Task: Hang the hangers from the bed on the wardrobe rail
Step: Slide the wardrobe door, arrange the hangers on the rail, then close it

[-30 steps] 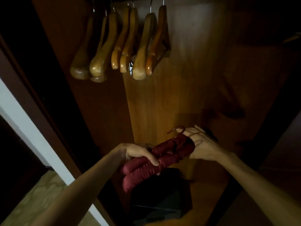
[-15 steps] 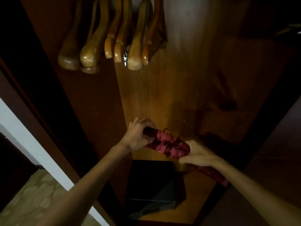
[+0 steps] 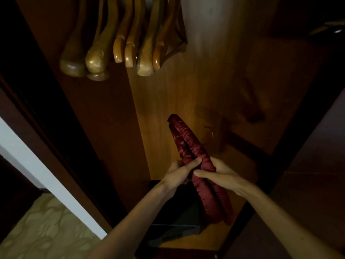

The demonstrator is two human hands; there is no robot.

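Two dark red padded hangers [image 3: 188,144] lie together, running from upper left down to lower right inside the open wardrobe. My left hand [image 3: 182,171] grips them at the middle from the left, thumb across the padding. My right hand [image 3: 218,174] grips the same spot from the right. A thin metal hook [image 3: 210,130] shows faintly to the right of their upper half. Several wooden hangers [image 3: 119,47] hang at the top left; the rail itself is out of view.
A black box [image 3: 179,221] sits on the wardrobe floor under my hands. The wooden back panel [image 3: 168,94] is lit in the middle. A dark door edge and white frame [image 3: 43,174] stand at left, patterned floor [image 3: 43,230] below.
The red hangers have turned from lying crosswise to pointing up and away. Both hands have closed together at their middle. The view has tilted down, so the wooden hangers sit higher in frame.
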